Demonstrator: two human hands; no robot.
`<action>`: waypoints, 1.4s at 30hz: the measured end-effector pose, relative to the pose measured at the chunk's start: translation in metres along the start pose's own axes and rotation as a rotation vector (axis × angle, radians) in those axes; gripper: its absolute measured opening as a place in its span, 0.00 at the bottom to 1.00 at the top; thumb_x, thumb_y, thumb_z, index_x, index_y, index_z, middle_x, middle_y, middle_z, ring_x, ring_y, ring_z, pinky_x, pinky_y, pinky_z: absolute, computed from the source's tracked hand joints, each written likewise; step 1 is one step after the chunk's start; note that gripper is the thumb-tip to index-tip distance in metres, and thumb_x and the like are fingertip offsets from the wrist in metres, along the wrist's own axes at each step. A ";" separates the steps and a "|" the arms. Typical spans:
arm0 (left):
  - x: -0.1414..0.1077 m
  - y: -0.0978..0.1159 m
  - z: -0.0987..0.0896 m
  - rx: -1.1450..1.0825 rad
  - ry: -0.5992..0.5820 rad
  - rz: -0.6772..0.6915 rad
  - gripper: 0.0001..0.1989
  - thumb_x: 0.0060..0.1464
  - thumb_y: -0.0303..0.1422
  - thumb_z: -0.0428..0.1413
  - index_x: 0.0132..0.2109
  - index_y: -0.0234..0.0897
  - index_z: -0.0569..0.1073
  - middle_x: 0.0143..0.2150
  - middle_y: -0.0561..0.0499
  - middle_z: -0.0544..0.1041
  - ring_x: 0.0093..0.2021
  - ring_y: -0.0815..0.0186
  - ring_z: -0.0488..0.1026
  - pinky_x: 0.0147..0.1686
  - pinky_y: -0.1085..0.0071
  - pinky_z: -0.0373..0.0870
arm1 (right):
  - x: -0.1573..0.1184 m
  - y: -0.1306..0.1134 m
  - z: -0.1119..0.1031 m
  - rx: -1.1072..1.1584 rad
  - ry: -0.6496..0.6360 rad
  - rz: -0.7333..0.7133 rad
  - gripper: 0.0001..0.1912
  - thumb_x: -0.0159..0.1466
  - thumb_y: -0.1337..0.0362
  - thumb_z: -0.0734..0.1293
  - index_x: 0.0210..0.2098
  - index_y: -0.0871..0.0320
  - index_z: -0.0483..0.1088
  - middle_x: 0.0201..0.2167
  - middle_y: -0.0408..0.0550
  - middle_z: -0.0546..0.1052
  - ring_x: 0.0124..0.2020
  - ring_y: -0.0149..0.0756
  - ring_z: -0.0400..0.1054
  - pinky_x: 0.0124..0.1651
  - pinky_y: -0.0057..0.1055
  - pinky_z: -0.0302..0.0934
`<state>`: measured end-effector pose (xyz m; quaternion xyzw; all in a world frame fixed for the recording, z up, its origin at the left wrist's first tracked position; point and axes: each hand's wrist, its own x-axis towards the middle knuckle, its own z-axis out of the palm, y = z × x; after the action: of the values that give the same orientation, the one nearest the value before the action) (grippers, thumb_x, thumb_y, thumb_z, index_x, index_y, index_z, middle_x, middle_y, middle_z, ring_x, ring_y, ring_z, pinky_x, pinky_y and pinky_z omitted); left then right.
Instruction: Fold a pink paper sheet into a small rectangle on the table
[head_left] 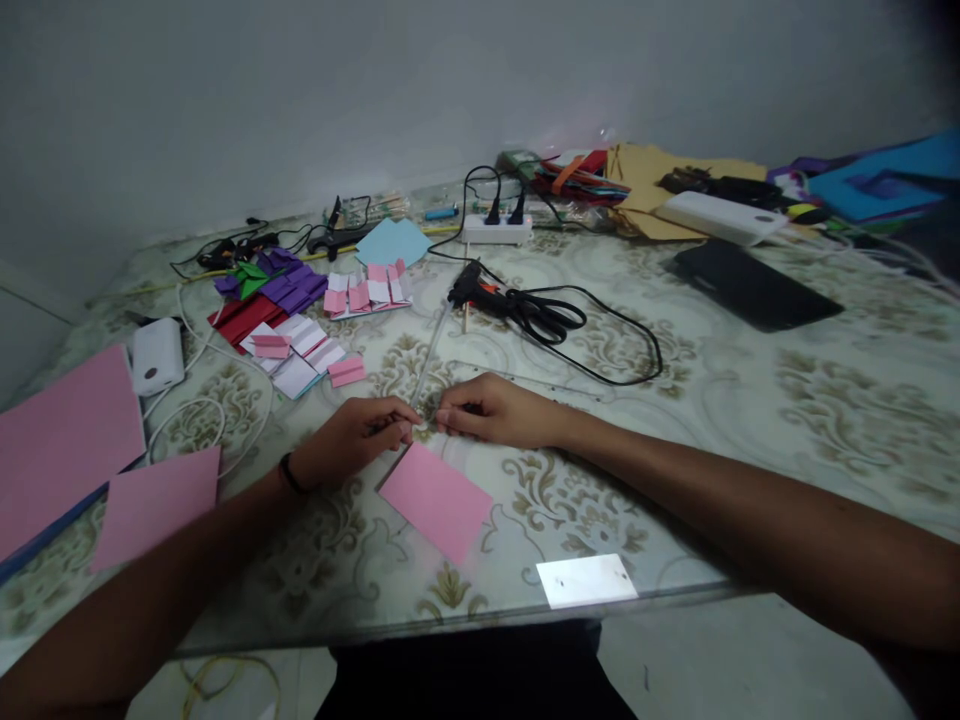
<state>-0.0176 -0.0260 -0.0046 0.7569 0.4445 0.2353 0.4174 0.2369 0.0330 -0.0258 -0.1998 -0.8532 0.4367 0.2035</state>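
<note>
My left hand (367,435) is closed in a pinch over the patterned table, just above a small pink paper (437,500). Whatever lies between its fingertips is too small to make out. Close beside it, my right hand (495,410) has its fingers curled together, and I cannot tell what they hold. A thin clear stick (433,350) runs from near the fingertips up towards a black glue gun (474,288). Behind my right hand a transparent ruler (525,381) lies flat.
Folded pink and white papers (300,350) lie at the back left. Large pink sheets (71,440) and a white power bank (157,356) are at the left. A power strip (498,229) stands at the back, a black tablet-like slab (757,285) at the right.
</note>
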 end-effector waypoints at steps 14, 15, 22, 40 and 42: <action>0.001 0.000 -0.001 -0.003 -0.008 -0.009 0.12 0.64 0.34 0.55 0.46 0.31 0.80 0.34 0.48 0.81 0.30 0.69 0.76 0.32 0.75 0.71 | 0.001 0.000 0.000 -0.002 0.007 0.003 0.18 0.73 0.57 0.62 0.33 0.62 0.75 0.26 0.43 0.75 0.27 0.28 0.64 0.33 0.24 0.58; 0.001 0.000 -0.001 -0.002 -0.008 -0.008 0.13 0.65 0.35 0.55 0.46 0.31 0.80 0.34 0.48 0.81 0.30 0.69 0.76 0.32 0.75 0.71 | 0.001 0.000 0.000 0.000 0.008 0.006 0.18 0.73 0.57 0.62 0.33 0.62 0.75 0.26 0.43 0.75 0.27 0.28 0.64 0.33 0.24 0.58; 0.001 0.000 -0.001 -0.005 -0.013 -0.010 0.12 0.64 0.34 0.54 0.46 0.32 0.80 0.34 0.49 0.81 0.30 0.69 0.76 0.33 0.75 0.72 | 0.001 0.000 0.001 0.011 0.006 0.006 0.19 0.73 0.56 0.62 0.34 0.63 0.76 0.25 0.43 0.74 0.27 0.28 0.63 0.33 0.25 0.58; 0.000 0.002 -0.001 0.005 -0.010 -0.009 0.12 0.65 0.35 0.55 0.46 0.33 0.79 0.34 0.49 0.82 0.31 0.68 0.76 0.33 0.74 0.72 | 0.000 -0.002 -0.001 0.026 -0.010 0.029 0.16 0.72 0.59 0.63 0.35 0.63 0.76 0.26 0.44 0.75 0.27 0.28 0.64 0.32 0.25 0.58; 0.000 0.002 -0.001 -0.001 -0.008 -0.010 0.11 0.65 0.34 0.55 0.46 0.33 0.79 0.34 0.49 0.82 0.31 0.68 0.77 0.33 0.74 0.72 | 0.001 -0.002 0.000 0.024 -0.002 0.022 0.16 0.72 0.59 0.63 0.34 0.62 0.76 0.26 0.43 0.75 0.26 0.28 0.63 0.32 0.24 0.57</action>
<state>-0.0177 -0.0260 -0.0026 0.7554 0.4465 0.2304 0.4207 0.2364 0.0327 -0.0243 -0.2062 -0.8459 0.4492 0.2002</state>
